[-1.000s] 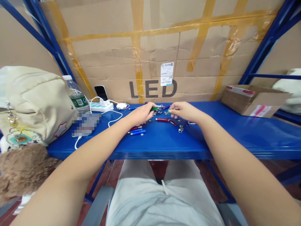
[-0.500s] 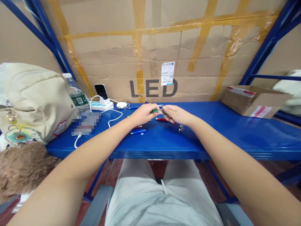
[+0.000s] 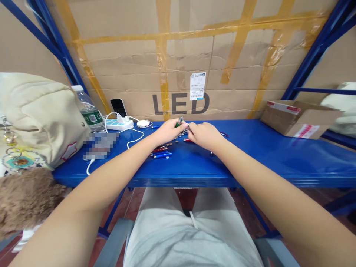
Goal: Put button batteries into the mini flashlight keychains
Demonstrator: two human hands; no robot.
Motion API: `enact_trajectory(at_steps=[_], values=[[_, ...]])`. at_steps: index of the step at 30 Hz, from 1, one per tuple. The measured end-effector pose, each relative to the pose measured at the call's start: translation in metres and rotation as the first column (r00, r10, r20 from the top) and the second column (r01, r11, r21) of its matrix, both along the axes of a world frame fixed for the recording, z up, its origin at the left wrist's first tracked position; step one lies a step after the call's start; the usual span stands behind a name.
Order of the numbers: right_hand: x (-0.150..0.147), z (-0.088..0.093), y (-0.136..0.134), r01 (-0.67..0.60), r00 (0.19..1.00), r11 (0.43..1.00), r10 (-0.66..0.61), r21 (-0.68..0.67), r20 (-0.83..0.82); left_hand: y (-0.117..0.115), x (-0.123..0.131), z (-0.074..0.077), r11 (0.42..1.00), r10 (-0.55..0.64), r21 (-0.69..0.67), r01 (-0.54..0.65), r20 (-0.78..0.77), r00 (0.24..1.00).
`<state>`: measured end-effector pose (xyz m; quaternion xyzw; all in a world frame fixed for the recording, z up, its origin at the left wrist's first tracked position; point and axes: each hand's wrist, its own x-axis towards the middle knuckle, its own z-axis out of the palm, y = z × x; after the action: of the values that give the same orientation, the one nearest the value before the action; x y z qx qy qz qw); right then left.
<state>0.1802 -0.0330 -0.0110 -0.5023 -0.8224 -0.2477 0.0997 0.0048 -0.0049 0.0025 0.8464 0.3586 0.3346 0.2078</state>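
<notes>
Over the blue table, my left hand [image 3: 168,132] is closed around a small green flashlight-like tube [image 3: 178,124], its silver end pointing up. Close beside it, my right hand [image 3: 205,134] is closed, thumb and forefinger pinching a tiny piece that is mostly hidden. Small round button-cell-like discs [image 3: 170,144] lie on the table below my left hand. Nearer to me are a blue tube [image 3: 162,155] and dark red tubes [image 3: 159,150]. Another red tube [image 3: 188,140] is partly covered by my right hand. Some small metal parts [image 3: 212,153] show beneath my right wrist.
At left on the table [image 3: 250,163] are a beige bag [image 3: 41,115], a water bottle [image 3: 90,113], a blurred flat device [image 3: 100,145] and a power strip [image 3: 122,124] with white cables. An open cardboard box [image 3: 300,118] stands right. A large carton [image 3: 133,74] forms the back.
The green tube has turned so its silver end points up in my left hand. My right hand has curled tighter and covers more of the red tube. Small discs now show below my left hand.
</notes>
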Motion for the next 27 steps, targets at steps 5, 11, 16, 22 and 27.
enact_trajectory(at_steps=[5, 11, 16, 22, 27], values=[[0.0001, 0.0045, -0.0033, 0.033, 0.999, 0.998, -0.035, -0.053, -0.037, -0.0023, 0.0002, 0.0032, 0.999, 0.003, 0.053, -0.004, 0.019, 1.000], [0.0082, 0.0068, 0.0003, 0.078, 0.968, 0.993, -0.096, -0.086, -0.231, -0.0033, -0.0025, 0.0048, 0.984, 0.108, 0.158, -0.081, -0.172, 0.979], [0.0078, 0.0041, 0.0016, 0.072, 0.976, 0.995, -0.084, -0.070, -0.200, -0.0026, -0.0033, -0.0011, 0.994, 0.044, 0.111, -0.005, -0.348, 0.936], [0.0079, 0.0021, 0.0018, 0.086, 0.988, 0.995, -0.091, -0.050, -0.126, -0.0026, -0.0032, -0.0020, 0.999, 0.010, 0.050, 0.002, -0.235, 0.972], [0.0084, 0.0003, 0.0035, 0.092, 0.992, 0.994, -0.096, -0.052, -0.087, -0.0025, -0.0045, -0.0020, 1.000, -0.002, 0.025, 0.008, -0.210, 0.978]])
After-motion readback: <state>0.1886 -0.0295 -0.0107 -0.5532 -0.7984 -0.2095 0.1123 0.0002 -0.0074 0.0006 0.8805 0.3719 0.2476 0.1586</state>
